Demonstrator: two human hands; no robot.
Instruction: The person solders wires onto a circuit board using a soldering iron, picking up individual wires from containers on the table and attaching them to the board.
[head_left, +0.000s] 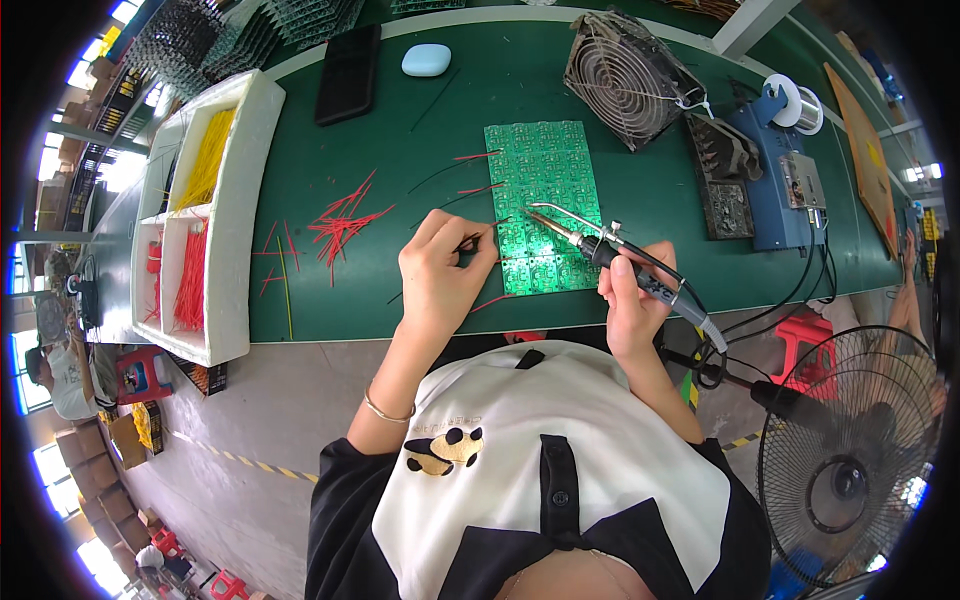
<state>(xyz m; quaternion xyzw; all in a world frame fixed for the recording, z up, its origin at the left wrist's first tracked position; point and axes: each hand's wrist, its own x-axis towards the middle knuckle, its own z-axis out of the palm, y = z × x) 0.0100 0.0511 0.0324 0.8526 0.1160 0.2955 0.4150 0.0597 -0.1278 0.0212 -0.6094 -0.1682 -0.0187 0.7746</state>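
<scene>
In the middle of the green table lies a green circuit board panel, divided into several small boards. My left hand is at its left edge, thumb and forefinger pinched on a thin black wire; something dark shows in the gap between the fingers. My right hand grips a soldering iron with a thin curved tube running along it. The iron's tip is over the panel's middle, close to the wire's end; whether they touch I cannot tell. Red wires and black wires stick out from the panel's left side.
Loose red wires and a white foam box of yellow and red wires lie left. A phone and light-blue case are behind. A small metal fan and blue solder station stand right; a floor fan is near.
</scene>
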